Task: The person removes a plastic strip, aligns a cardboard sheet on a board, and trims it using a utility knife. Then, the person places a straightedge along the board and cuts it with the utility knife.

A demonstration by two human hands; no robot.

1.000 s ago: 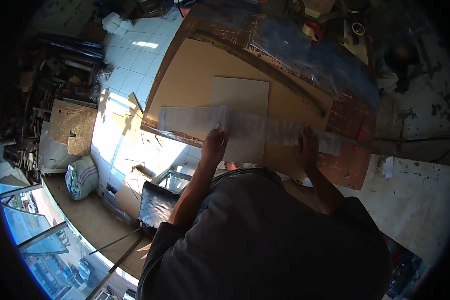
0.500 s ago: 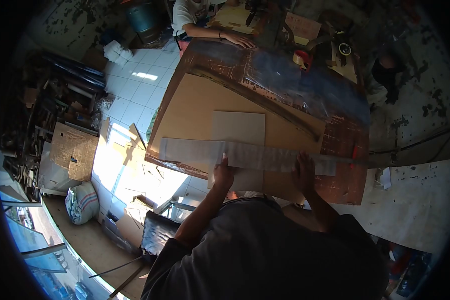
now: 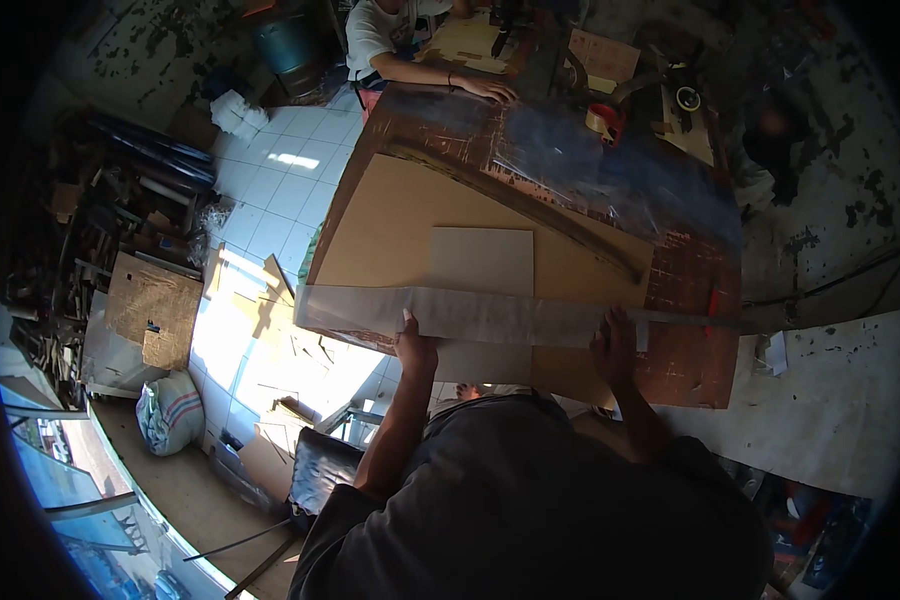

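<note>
Now has the grey strip (image 3: 510, 318) and the left hand (image 3: 415, 345) farther left than half a second ago. At left, pinches the strip's near edge, thumb on top, other fingers hidden. Mid-table, stretches the strip across a pale sheet (image 3: 481, 258) and a tan board (image 3: 380, 225). At right, lays the right hand (image 3: 613, 345) near the strip's end; cannot tell whether pinching too.
</note>
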